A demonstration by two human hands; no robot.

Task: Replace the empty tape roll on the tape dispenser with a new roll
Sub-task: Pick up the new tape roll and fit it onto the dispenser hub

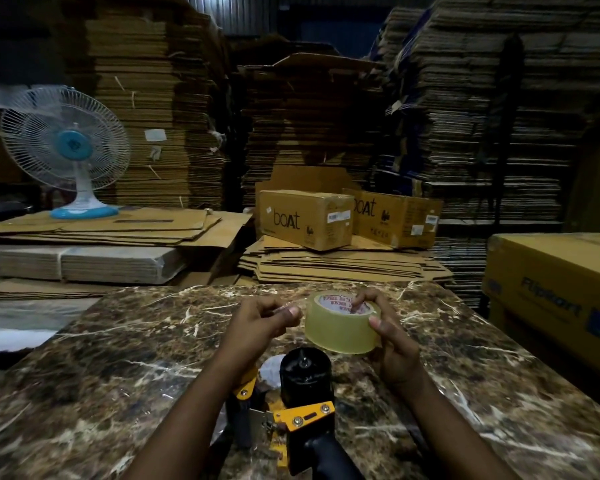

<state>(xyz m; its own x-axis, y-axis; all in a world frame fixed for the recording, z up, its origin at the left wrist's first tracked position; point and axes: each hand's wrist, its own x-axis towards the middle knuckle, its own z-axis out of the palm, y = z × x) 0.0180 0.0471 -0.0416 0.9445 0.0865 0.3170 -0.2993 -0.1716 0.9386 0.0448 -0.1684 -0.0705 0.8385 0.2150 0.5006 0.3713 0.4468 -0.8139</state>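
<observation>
The right hand [394, 344] grips a full roll [342, 323] of clear tape above the table [125, 368], thumb on the outer face and fingers hooked into the red-printed core, so the roll is tilted with its open side facing up and away. Just left of the roll, the left hand [260, 320] pinches something thin between thumb and fingertips — it looks like the loose end of the tape, with a faint clear strip running back to the roll, though the film is too sheer to be sure. Below the roll and nearer the camera, the dispenser [302, 407] lies on the table between the two forearms: its black hub stands bare, just under the roll but apart from it, and its yellow frame and black handle reach toward the bottom edge. A small white thing sits just left of the hub, partly hidden by the left wrist; what it is cannot be told. Beyond the roll, two brown boxes [305, 220] printed "boAt" rest on flattened cardboard [340, 265], and tall stacks of flattened cartons fill the background. Far left of the roll a white and blue fan [66, 147] stands on more flat cardboard — far right of it sits a yellow carton [555, 282]
</observation>
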